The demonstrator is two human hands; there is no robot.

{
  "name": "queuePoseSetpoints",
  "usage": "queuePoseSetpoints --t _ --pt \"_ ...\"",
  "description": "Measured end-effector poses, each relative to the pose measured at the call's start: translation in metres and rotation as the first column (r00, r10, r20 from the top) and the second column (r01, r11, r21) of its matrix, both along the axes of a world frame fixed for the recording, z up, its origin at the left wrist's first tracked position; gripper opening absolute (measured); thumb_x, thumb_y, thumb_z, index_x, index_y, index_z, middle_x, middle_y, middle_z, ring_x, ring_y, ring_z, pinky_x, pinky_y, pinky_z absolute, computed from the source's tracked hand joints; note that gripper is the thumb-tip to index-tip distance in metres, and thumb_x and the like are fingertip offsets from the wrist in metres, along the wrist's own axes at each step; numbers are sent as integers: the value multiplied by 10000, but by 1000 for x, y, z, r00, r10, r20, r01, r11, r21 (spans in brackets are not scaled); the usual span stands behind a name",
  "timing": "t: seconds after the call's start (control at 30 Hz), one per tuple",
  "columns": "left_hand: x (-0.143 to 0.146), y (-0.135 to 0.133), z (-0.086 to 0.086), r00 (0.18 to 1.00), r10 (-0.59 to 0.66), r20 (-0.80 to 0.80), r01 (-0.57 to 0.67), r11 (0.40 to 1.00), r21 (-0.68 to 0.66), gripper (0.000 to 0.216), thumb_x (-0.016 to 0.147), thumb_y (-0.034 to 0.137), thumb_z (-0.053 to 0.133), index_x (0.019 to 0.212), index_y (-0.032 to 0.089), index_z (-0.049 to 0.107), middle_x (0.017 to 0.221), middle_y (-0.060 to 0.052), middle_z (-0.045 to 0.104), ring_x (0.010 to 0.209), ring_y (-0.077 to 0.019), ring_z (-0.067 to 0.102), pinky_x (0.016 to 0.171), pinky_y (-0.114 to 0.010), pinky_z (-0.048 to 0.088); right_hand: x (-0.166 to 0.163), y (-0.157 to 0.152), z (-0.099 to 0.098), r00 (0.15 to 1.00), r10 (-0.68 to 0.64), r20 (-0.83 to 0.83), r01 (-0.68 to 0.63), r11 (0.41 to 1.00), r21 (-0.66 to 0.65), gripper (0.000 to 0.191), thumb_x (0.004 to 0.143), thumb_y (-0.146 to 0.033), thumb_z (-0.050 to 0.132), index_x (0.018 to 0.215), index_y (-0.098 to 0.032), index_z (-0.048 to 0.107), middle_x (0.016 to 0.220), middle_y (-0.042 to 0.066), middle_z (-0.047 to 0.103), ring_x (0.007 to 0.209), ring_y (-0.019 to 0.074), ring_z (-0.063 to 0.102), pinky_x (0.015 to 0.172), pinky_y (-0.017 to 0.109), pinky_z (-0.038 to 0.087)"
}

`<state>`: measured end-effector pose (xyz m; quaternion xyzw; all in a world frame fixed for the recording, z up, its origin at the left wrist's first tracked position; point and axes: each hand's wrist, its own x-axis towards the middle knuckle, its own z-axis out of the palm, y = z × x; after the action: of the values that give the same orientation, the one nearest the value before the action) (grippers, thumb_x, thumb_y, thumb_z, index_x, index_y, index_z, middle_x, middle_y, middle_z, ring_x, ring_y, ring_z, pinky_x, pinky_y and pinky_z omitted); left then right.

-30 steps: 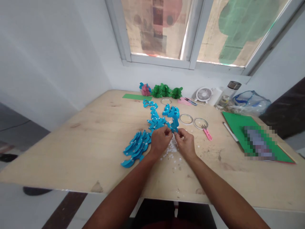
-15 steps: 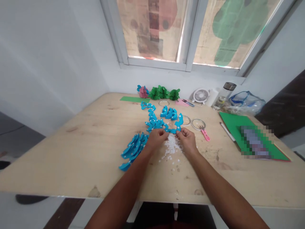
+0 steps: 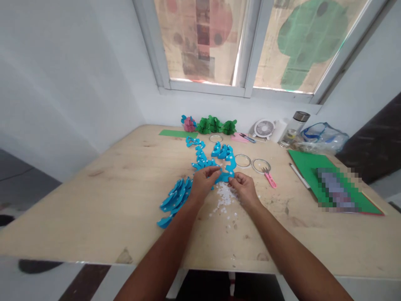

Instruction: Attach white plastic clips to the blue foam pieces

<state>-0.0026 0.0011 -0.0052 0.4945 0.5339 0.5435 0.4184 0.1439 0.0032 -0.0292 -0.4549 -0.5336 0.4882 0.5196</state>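
Note:
Between my hands is a curved blue paper piece (image 3: 226,177) dotted with small white squares. My left hand (image 3: 204,182) pinches at its left end, fingers closed. Thumb and fingers of my right hand (image 3: 244,189) are closed on its right end. Small white bits (image 3: 224,195) lie scattered on the table below and between the hands. Beside my left forearm sits a stack of folded blue paper pieces (image 3: 175,195), also with white squares. More blue pieces (image 3: 202,158) lie just beyond my left hand, and several folded ones (image 3: 222,150) stand behind the held piece.
Rolls of tape (image 3: 261,166) and pink-handled snips (image 3: 270,180) lie to the right on the wooden table (image 3: 119,188). Farther right are a white pen (image 3: 300,175) and green sheets (image 3: 308,163). Along the back stand green paper shapes (image 3: 214,124), a small fan (image 3: 264,128) and a bottle (image 3: 295,127).
The held blue piece has come slightly nearer to me and turned, its right part now meeting the folded pieces behind. My left fingers have lifted and shifted; my right hand moved slightly left.

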Motion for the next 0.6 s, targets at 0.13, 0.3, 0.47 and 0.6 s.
queuePoseSetpoints --t 0.13,0.3,0.47,0.6 --pt "2 0 -1 975 -89 202 102 993 -54 327 614 314 673 889 138 697 829 -65 702 698 -156 615 601 -244 470 -1 -1 -5 992 118 43 -118 993 -5 276 685 -413 644 608 -159 566 532 -20 556 456 84 428 442 209 285" --pt "1 2 -6 964 -18 267 39 997 -71 257 579 274 682 799 141 702 725 -38 683 636 -135 600 597 -245 477 -3 -2 -5 983 174 49 -174 985 -11 283 681 -437 648 652 -162 588 577 -4 580 520 109 492 471 215 336" --pt "4 3 -10 953 6 303 18 997 -78 225 561 262 691 754 145 684 685 -24 669 633 -134 607 625 -259 495 -3 -4 -1 989 149 22 -149 989 -10 272 681 -426 653 754 -166 624 596 -1 592 546 120 514 489 220 366" --pt "9 1 -9 950 35 310 -11 997 -78 208 571 252 680 750 146 678 694 -30 673 622 -141 614 625 -276 508 -2 -3 -3 987 149 54 -149 989 -9 283 692 -445 637 673 -164 611 555 -6 569 486 101 464 452 218 339"
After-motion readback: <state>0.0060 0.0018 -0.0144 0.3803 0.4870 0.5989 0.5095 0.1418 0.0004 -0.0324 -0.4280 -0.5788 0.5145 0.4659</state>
